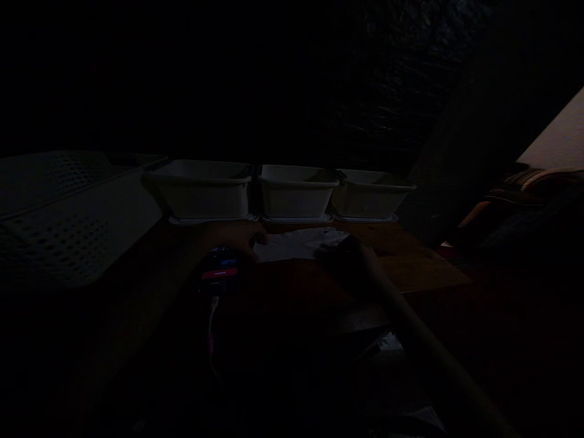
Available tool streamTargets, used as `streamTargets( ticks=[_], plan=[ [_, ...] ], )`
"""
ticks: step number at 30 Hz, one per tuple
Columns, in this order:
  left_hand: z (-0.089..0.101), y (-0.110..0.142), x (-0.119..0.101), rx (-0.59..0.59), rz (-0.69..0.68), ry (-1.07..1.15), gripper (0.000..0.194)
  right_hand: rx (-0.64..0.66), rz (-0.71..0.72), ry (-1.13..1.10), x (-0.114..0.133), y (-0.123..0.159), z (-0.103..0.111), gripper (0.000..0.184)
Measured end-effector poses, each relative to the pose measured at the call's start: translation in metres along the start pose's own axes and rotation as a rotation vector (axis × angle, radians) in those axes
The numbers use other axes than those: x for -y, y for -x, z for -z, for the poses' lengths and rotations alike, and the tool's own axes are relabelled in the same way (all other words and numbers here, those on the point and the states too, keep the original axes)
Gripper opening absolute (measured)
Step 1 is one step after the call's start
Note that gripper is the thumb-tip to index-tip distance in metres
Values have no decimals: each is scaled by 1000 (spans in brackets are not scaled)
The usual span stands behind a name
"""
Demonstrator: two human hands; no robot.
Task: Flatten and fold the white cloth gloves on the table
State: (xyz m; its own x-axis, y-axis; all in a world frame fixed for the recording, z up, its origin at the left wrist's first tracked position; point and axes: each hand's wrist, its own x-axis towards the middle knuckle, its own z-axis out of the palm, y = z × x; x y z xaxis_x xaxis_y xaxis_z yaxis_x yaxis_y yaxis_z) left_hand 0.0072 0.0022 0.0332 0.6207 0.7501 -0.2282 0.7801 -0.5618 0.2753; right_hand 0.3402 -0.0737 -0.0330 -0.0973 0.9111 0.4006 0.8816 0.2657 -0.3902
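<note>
Outstretched forearms (424, 340), hands (362, 258) at ends of pale sheet (294, 244)

Single head-worn view from above the forearms, facing forward and down, within arm's reach.

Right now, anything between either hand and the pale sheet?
Nothing visible: left hand is at the pale sheet's left end, right hand at its right; contact too dark to tell. Phone lies nearer the camera; tubs stand beyond.
</note>
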Motion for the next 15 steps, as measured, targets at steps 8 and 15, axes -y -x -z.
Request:
streamTargets(
  ticks=[8, 15],
  plan=[
    [1, 2, -3, -6, 2, -9, 59, 0, -9, -67, -18, -4, -9, 18],
    [0, 1, -2, 0, 5, -3, 60, 29, 28, 53, -7, -5, -5, 19]
  ],
)
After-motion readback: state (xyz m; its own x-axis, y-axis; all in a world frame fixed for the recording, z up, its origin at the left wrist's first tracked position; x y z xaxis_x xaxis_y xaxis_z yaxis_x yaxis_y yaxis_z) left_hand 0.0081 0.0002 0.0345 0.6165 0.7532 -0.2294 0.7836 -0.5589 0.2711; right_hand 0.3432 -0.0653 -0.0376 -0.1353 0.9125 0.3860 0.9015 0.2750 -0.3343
